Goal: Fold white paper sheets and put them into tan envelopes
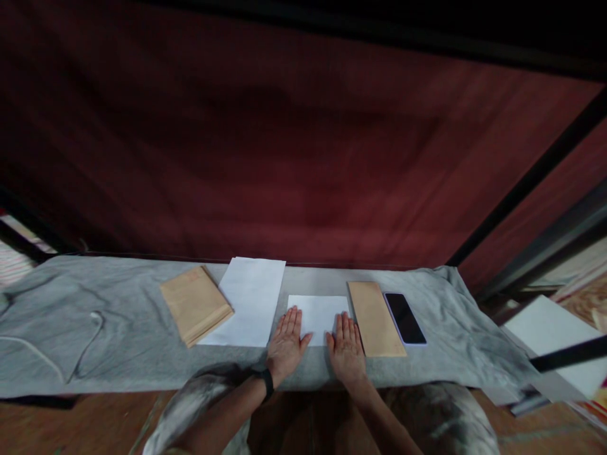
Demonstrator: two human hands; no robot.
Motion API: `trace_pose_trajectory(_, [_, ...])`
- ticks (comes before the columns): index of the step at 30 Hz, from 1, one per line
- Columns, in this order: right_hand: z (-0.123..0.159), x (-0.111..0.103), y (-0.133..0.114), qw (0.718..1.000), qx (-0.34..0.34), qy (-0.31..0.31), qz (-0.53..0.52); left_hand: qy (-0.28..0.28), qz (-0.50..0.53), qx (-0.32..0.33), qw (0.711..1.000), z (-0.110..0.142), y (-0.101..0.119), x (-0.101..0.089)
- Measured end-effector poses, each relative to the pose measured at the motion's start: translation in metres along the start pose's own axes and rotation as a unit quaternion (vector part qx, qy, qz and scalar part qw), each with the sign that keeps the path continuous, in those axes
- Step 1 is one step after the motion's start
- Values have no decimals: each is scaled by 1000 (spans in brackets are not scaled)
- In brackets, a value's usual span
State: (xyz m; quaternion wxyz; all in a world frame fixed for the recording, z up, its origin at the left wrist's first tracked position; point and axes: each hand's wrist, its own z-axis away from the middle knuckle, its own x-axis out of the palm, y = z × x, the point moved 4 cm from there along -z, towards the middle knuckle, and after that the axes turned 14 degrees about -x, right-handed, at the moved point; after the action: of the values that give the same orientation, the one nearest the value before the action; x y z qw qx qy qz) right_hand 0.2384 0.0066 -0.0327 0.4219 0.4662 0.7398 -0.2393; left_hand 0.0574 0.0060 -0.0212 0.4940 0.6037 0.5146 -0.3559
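Observation:
A small white sheet of paper [317, 313], perhaps folded, lies flat on the grey cloth in front of me. My left hand [286, 341] rests palm down on its left side, fingers stretched out and thumb turned inward. On the right side of the same paper my right hand [346, 347] lies flat too, its fingers straight. Neither hand grips anything. Just right of my right hand is a single brown envelope [377, 319]. Left of my left hand lie larger white paper sheets [253, 300], partly covered by a stack of brown envelopes [195, 300].
A smartphone [405, 318] with a dark screen lies beyond the single envelope. The grey cloth [133, 354] covers the bench, with a white cable [38, 347] at far left. A dark red curtain [303, 158] hangs behind. White boards [550, 325] stand at far right.

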Motion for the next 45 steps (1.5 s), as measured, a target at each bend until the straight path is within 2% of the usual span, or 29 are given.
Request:
trace_pose_trajectory(6, [32, -19, -9, 999, -31, 2, -9, 9, 1, -14, 1000, 2, -1, -4])
trace_pose_trajectory(9, [40, -24, -10, 999, -36, 1, -8, 8, -3, 5, 1000, 4, 0, -11])
trace_pose_trajectory(13, [26, -28, -17, 1000, -17, -17, -19, 4, 8, 76, 997, 12, 15, -17])
trace_pose_trajectory(16, [3, -28, -31, 997, -16, -59, -55, -26, 9, 115, 993, 18, 31, -11])
trace_pose_trajectory(20, [-10, -23, -41, 993, -40, -72, -86, -59, 10, 126, 990, 23, 36, -3])
trace_pose_trajectory(24, [3, -18, -26, 997, -26, -40, -53, -72, 24, 127, 989, 22, 27, -8])
trace_pose_trajectory(27, [14, -17, -11, 998, -36, -32, -31, -103, 3, 135, 985, 18, 24, -7])
trace_pose_trajectory(31, [18, -15, 2, 997, -57, -52, -29, -153, -52, 144, 976, 12, 21, 5])
trace_pose_trajectory(34, [15, -14, 9, 994, -67, -80, -31, -154, -78, 154, 973, 10, 17, 7])
trace_pose_trajectory(39, [8, -15, 17, 986, -85, -138, -32, -133, -98, 141, 976, 5, 12, -13])
trace_pose_trajectory(45, [-3, -32, 22, 983, -69, -152, -80, -122, -4, 82, 989, -14, 16, -53])
